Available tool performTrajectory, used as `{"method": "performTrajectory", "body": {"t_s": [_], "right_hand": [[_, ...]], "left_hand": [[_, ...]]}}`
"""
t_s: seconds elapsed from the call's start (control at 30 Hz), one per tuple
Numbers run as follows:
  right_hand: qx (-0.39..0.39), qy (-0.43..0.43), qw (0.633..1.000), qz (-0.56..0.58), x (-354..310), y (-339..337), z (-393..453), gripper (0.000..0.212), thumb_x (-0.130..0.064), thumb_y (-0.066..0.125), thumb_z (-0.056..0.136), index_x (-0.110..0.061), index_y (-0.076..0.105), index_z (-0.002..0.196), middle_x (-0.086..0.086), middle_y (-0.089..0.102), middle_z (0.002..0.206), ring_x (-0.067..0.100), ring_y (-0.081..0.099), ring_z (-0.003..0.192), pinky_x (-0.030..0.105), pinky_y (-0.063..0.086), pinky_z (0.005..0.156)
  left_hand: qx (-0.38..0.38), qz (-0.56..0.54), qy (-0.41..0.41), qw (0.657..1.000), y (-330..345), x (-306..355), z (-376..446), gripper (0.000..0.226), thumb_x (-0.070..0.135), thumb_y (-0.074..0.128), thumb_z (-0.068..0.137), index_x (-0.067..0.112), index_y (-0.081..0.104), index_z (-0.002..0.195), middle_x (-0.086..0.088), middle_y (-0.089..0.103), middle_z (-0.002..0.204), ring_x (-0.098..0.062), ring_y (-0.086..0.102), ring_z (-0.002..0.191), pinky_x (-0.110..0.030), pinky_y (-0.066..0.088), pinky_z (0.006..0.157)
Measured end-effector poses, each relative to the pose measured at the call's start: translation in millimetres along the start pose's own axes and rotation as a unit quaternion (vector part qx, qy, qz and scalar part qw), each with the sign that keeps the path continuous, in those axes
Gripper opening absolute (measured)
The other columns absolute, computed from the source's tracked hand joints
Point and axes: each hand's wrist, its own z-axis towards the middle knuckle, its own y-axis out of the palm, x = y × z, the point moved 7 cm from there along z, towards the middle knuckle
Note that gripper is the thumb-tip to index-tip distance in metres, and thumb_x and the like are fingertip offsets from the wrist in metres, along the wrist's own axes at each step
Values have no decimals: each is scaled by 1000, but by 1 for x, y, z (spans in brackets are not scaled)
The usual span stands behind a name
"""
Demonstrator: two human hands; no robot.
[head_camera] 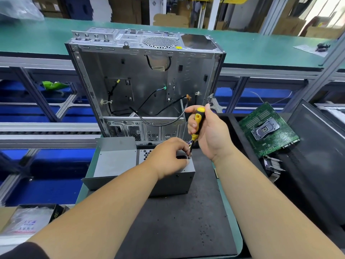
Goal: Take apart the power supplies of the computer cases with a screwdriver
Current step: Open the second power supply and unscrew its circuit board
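Two bare forearms reach forward over a dark work mat (177,221), on which a grey power supply (141,176) sits with its metal cover (113,157) lying open at its left. On the power supply's top right corner, the left hand (168,157) curls its fingers around the lower shaft of a yellow-and-black screwdriver (197,126), steadying the tip against the box. Above that corner, the right hand (209,131) grasps the screwdriver's handle, thumb resting on its yellow cap, the tool standing nearly upright. Right of the power supply, a green motherboard (268,128) lies tilted on black panels. Directly behind the power supply stands an emptied computer case (143,79), open side toward the camera, loose black cables (156,122) drooping inside. Beyond the case runs a green conveyor belt (261,51).
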Motion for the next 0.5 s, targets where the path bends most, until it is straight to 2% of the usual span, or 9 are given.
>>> {"method": "performTrajectory", "body": {"t_s": [0.07,0.13,0.2,0.3,0.4,0.43,0.5], "right_hand": [[6,-2,1000,-13,-1,-1,0,40,-49,37,102,-14,54,95,-2,42,64,11,36,56,25,35,59],[15,-15,998,-66,-3,-5,-1,24,-40,50,96,-16,48,93,-6,48,65,10,42,58,27,36,63],[15,-29,995,-90,-6,-9,-2,17,-32,56,93,-16,49,93,-6,54,70,11,50,63,28,42,67],[-8,-27,994,-110,-7,-7,-6,18,-32,57,89,-14,57,93,-4,60,79,14,58,75,28,48,73],[-10,-23,989,-146,-8,-5,-10,21,-36,55,88,-21,68,94,-3,63,85,14,59,81,24,50,68],[-2,-31,983,-179,-10,-6,-11,22,-38,53,89,-25,71,94,-3,63,88,13,59,83,25,51,69],[16,-49,967,-250,-15,-10,-12,25,-42,51,90,-34,74,95,-4,62,88,10,58,83,36,56,76]], "left_hand": [[3,1,1,1000,-1,1,0,24,20,73,77,40,61,82,19,56,112,-8,57,111,-36,44,102],[5,1,4,1000,-1,2,-1,25,20,73,76,41,60,80,20,56,112,-6,56,111,-36,44,101],[5,-1,6,1000,0,2,-1,23,21,72,76,41,61,79,20,57,111,-6,56,110,-36,45,101],[15,-22,-1,1000,0,0,-1,22,17,71,74,37,63,76,23,57,106,-6,58,107,-37,47,98],[35,-33,-10,999,-1,0,-1,17,13,72,73,30,67,73,23,59,101,-2,59,102,-35,48,96],[40,-28,-12,999,-2,0,0,15,12,72,73,27,68,72,21,60,99,-2,59,100,-35,49,95],[38,4,-8,999,-4,5,3,12,13,72,74,24,68,72,16,61,98,-7,59,99,-36,49,94]]}}
